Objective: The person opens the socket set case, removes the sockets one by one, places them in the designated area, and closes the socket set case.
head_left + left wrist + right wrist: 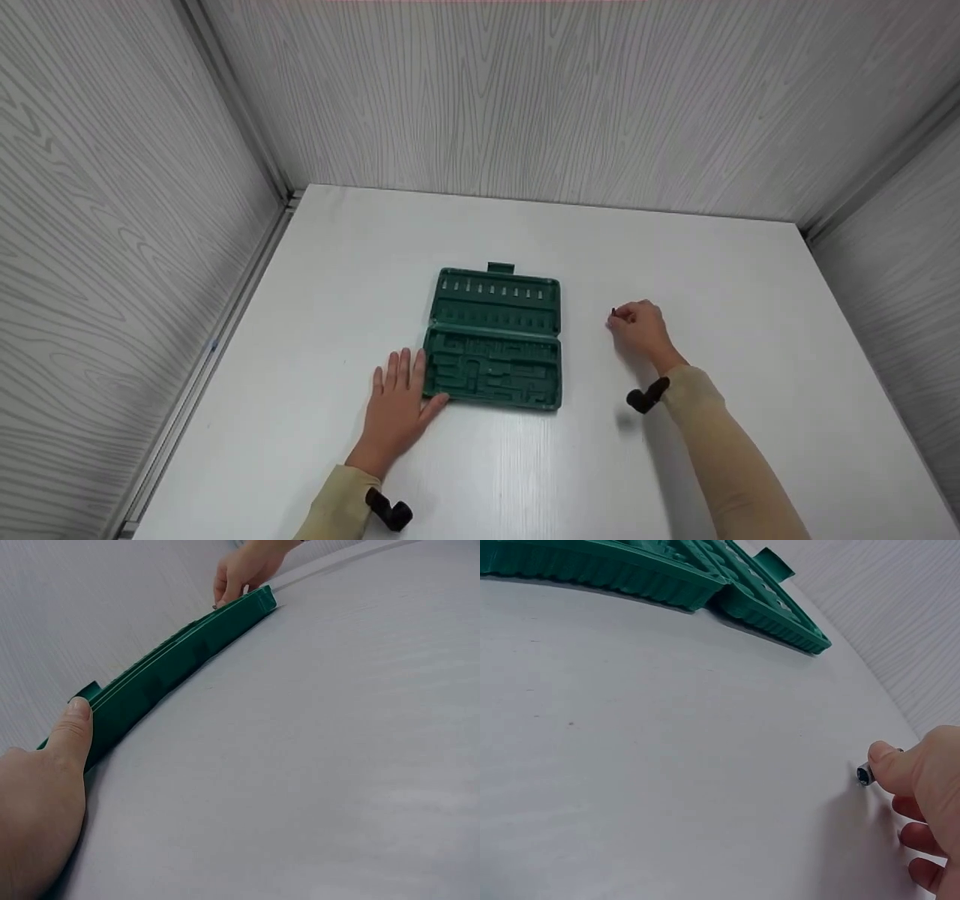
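Observation:
A green plastic tool case (495,329) lies open on the white table, its moulded slots facing up. Along the far half runs a row of several small silver bits (491,289). My left hand (396,411) lies flat at the near left corner, fingers straight along the case's side and thumb on the near edge. To the right of the case, my right hand (641,330) pinches a small metal socket (864,775) between thumb and index finger, close over the table. Its hollow end shows in the right wrist view; the other fingers hang loosely bent.
The white table (300,300) is bordered by grey wood-grain panels (525,97) at the back and both sides. A latch flap (501,267) sticks out from the case's far edge. A black wrist device (648,395) sits on each sleeve.

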`<state>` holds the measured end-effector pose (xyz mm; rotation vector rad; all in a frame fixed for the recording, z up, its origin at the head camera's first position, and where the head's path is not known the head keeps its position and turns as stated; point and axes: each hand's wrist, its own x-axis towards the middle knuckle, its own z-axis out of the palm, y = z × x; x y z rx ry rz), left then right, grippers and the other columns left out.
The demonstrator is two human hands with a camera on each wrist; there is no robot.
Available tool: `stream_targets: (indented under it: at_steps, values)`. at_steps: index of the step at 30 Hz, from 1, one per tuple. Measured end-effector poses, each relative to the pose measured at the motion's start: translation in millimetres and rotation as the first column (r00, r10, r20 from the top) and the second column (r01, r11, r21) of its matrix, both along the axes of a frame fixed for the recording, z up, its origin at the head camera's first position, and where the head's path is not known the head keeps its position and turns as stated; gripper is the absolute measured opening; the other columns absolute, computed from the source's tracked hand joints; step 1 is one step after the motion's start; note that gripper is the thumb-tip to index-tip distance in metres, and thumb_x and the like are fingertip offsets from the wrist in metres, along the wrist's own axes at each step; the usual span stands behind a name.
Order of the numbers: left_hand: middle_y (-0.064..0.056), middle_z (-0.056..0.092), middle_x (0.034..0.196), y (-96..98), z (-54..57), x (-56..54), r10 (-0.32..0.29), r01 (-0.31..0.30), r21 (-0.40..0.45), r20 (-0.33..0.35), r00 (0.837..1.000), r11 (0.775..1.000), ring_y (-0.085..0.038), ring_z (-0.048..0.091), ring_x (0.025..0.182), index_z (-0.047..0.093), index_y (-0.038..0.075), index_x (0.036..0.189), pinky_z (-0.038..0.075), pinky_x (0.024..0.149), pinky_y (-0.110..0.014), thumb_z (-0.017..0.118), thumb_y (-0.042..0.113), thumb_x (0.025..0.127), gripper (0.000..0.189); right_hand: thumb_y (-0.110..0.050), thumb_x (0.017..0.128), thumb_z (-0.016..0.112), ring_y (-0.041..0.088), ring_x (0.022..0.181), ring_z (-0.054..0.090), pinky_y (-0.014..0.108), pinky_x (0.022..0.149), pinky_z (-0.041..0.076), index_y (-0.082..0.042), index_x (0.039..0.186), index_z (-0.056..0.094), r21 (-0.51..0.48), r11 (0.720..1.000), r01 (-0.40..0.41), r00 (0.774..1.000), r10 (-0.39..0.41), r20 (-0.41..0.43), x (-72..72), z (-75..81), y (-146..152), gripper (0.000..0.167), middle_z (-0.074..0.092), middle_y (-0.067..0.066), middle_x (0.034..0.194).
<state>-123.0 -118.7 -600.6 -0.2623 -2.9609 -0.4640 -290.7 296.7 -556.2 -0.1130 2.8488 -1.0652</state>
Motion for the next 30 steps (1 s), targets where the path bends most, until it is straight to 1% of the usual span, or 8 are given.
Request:
stream_targets:
  at_steps: [4, 8, 10, 17, 24, 26, 30]
  values:
    - [-0.019, 0.017, 0.151, -0.3, -0.9, -0.3, 0.006, -0.006, 0.009, 0.004, 1.000, 1.000, -0.033, 0.010, 0.140, 0.015, 0.006, 0.149, 0.009, 0.109, -0.052, 0.031, 0.063, 0.092, 0.082, -0.021, 0.089, 0.061, 0.029, 0.093, 0.044, 0.039, 0.076, 0.039, 0.001, 0.098, 0.066, 0.011, 0.999, 0.036, 0.999, -0.036, 0.003, -0.8, -1.3, -3, 0.024, 0.052, 0.016, 0.101]
    - [-0.019, 0.017, 0.152, -0.4, -0.7, -0.3, 0.007, -0.007, 0.014, 0.010, 1.000, 1.000, -0.033, 0.010, 0.140, 0.015, 0.006, 0.149, 0.008, 0.109, -0.052, 0.030, 0.063, 0.092, 0.082, -0.020, 0.089, 0.061, 0.029, 0.092, 0.045, 0.039, 0.076, 0.039, 0.000, 0.097, 0.066, 0.013, 0.998, 0.057, 0.998, -0.057, -0.008, -0.8, -1.5, -5, 0.022, 0.052, 0.015, 0.098]
    - [-0.019, 0.017, 0.152, -0.4, -0.6, -0.4, 0.008, -0.008, 0.017, 0.010, 1.000, 1.000, -0.033, 0.010, 0.140, 0.015, 0.006, 0.149, 0.008, 0.109, -0.052, 0.030, 0.063, 0.092, 0.082, -0.020, 0.089, 0.061, 0.029, 0.092, 0.045, 0.040, 0.076, 0.040, 0.001, 0.097, 0.065, 0.011, 0.998, 0.056, 0.998, -0.055, -0.013, -0.4, -1.5, -5, 0.023, 0.052, 0.016, 0.098]
    - [-0.019, 0.017, 0.152, -0.5, -1.2, -0.8, 0.010, -0.010, 0.018, 0.003, 1.000, 1.000, -0.033, 0.010, 0.140, 0.015, 0.007, 0.149, 0.008, 0.109, -0.052, 0.030, 0.064, 0.092, 0.082, -0.022, 0.093, 0.057, 0.029, 0.093, 0.045, 0.038, 0.077, 0.040, 0.000, 0.099, 0.062, -0.031, 0.997, 0.064, 0.998, -0.063, 0.029, -1.2, 1.5, -5, 0.023, 0.050, 0.016, 0.100]
    - [-0.019, 0.016, 0.152, -0.8, -0.4, -1.2, 0.007, -0.007, 0.011, 0.013, 1.000, 1.000, -0.033, 0.009, 0.140, 0.015, 0.007, 0.149, 0.008, 0.109, -0.052, 0.030, 0.064, 0.092, 0.082, -0.020, 0.095, 0.052, 0.029, 0.093, 0.048, 0.038, 0.076, 0.042, 0.002, 0.102, 0.061, -0.053, 0.995, 0.079, 0.997, -0.079, -0.006, -5.7, 7.8, -7, 0.024, 0.051, 0.017, 0.102]
    - [-0.019, 0.017, 0.152, -0.7, -0.1, -1.2, 0.008, -0.008, 0.005, 0.014, 1.000, 1.000, -0.034, 0.010, 0.140, 0.015, 0.007, 0.149, 0.008, 0.109, -0.052, 0.030, 0.064, 0.092, 0.082, -0.021, 0.096, 0.052, 0.028, 0.093, 0.049, 0.037, 0.075, 0.042, 0.002, 0.103, 0.060, -0.061, 0.995, 0.075, 0.997, -0.077, -0.021, -8.0, 9.8, -11, 0.025, 0.052, 0.017, 0.103]
    - [-0.019, 0.018, 0.151, 0.9, 0.0, -1.0, 0.004, -0.004, -0.002, 0.007, 1.000, 1.000, -0.034, 0.011, 0.139, 0.016, 0.006, 0.149, 0.009, 0.109, -0.053, 0.029, 0.064, 0.092, 0.083, -0.024, 0.095, 0.054, 0.027, 0.094, 0.050, 0.037, 0.077, 0.043, 0.000, 0.104, 0.060, -0.082, 0.995, 0.058, 0.998, -0.061, -0.024, -11.7, 13.4, -25, 0.026, 0.053, 0.015, 0.103]
